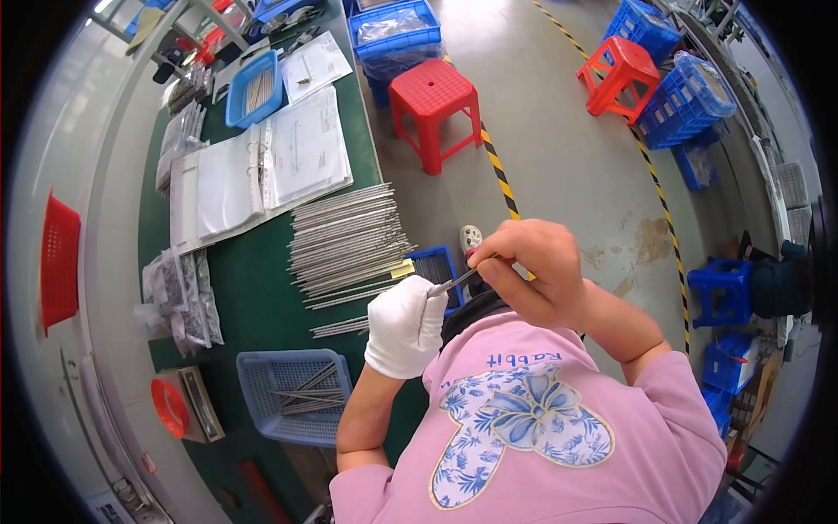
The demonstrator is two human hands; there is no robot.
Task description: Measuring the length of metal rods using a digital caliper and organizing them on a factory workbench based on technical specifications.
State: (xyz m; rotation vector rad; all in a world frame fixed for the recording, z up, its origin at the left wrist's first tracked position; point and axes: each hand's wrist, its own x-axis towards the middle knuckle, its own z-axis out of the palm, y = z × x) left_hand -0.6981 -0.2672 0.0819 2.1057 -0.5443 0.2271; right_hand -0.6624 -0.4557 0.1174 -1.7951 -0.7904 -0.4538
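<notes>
My left hand [403, 327], in a white glove, is closed around a thin metal rod [440, 288], whose end sticks out past the thumb. Bare and pinched, my right hand [537, 266] grips a slim tool with a dark metal shaft [464, 276]. A bit of red shows by the fingers; the tool's exact kind is hidden. Its tip meets the rod's end in front of my chest. Just left of the glove, a wide row of metal rods [345, 240] lies on the green table [249, 293], with a yellow slip [402, 268] on it.
A blue-grey basket [253, 410] holds several rods. An open binder [229, 188] and a blue tray of rods [255, 87] lie farther up the table. A dark blue crate [454, 262] stands behind my hands. Red stools [434, 92] and blue crates [685, 100] stand on the floor.
</notes>
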